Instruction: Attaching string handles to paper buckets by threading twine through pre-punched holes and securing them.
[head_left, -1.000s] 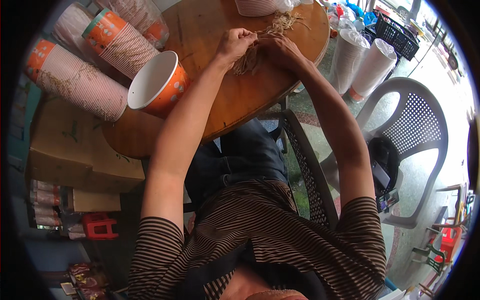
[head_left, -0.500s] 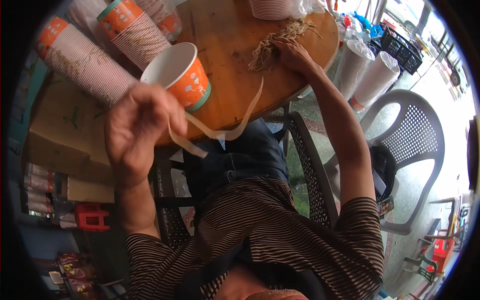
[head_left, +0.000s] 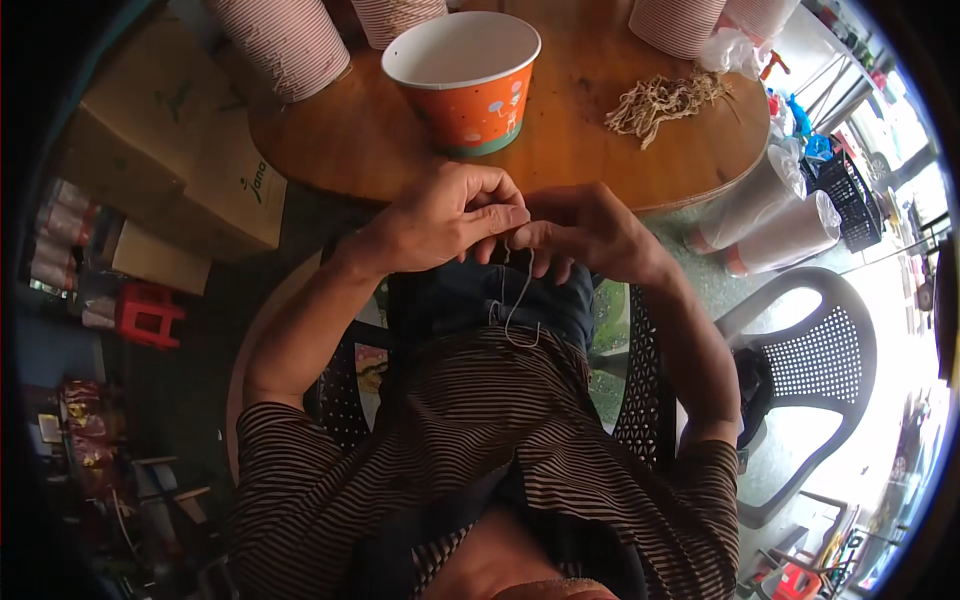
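Observation:
My left hand and my right hand meet over my lap, just off the table's near edge. The fingers of both are pinched together at the tips on a thin pale string. Its loose ends hang down in front of my jeans. Just beyond the hands, a large orange paper bucket with a white inside and green base stands upright on the table, its mouth facing up. To its right lies a tangled pile of tan strings, apart from both hands.
The round wooden table carries stacks of nested paper buckets at the far left and another stack at the far right. Cardboard boxes stand left of it. A grey plastic chair and wrapped stacks are at right.
My right hand has left the string pile and come back to meet my left hand over the lap. The string, swinging from my left hand before, now hangs between both. The view has shifted.

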